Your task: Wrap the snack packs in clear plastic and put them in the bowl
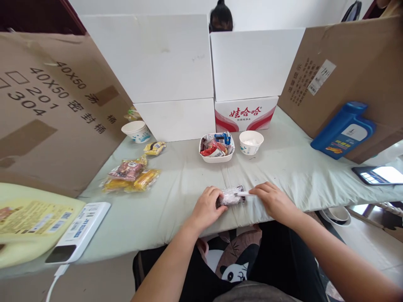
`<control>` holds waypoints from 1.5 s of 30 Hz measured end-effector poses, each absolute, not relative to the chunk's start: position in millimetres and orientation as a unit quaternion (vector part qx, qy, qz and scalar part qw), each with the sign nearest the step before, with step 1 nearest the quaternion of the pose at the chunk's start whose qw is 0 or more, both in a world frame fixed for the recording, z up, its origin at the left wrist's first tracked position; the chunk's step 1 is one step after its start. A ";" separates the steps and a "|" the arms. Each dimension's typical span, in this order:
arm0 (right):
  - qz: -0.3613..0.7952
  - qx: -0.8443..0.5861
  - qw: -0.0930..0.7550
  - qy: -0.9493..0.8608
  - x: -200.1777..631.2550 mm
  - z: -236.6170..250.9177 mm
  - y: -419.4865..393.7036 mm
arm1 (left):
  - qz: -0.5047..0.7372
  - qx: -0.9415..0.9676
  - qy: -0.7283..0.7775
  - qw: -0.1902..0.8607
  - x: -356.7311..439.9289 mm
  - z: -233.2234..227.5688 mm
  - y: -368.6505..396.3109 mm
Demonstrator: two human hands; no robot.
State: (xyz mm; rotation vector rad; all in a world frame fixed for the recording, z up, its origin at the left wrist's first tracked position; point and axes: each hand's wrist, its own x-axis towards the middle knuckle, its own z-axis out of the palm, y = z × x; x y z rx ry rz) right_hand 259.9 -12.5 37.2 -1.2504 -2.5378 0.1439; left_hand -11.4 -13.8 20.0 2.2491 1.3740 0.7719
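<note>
My left hand (209, 204) is closed on the left end of a small shiny food packet (231, 196) with clear wrapping and dark edges, lying near the table's front edge. My right hand (274, 201) pinches a thin white strip or handle (244, 193), whose left end overlaps the packet. I cannot tell whether it is a separate tool or part of the wrapper. Beyond my hands stands a white tray (217, 159) filled with wrapped snacks (217, 146). Beside it on the right is a paper bowl (251, 147) with something white inside.
Yellow and reddish snack packets (130, 174) lie at left, near another paper bowl (138, 133). White boxes (176, 119) stand at the back, cardboard boxes (56, 109) at the sides. A blue bottle (343, 132) and phone (378, 175) are right; a power bank (78, 230) and yellow jug (34, 222) are left.
</note>
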 end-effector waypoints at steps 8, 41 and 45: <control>-0.038 -0.559 0.232 -0.795 298.3 14.8 -13.9 | 0.346 0.765 0.506 0.197 -1.1 9.9 -14.0; 0.069 -0.391 0.247 -0.884 212.1 54.0 -34.8 | 0.200 0.872 0.443 -0.054 4.9 40.1 -50.1; 0.110 -0.372 0.148 -0.910 221.4 47.2 -53.6 | 0.116 0.897 0.426 0.017 13.6 46.2 -79.2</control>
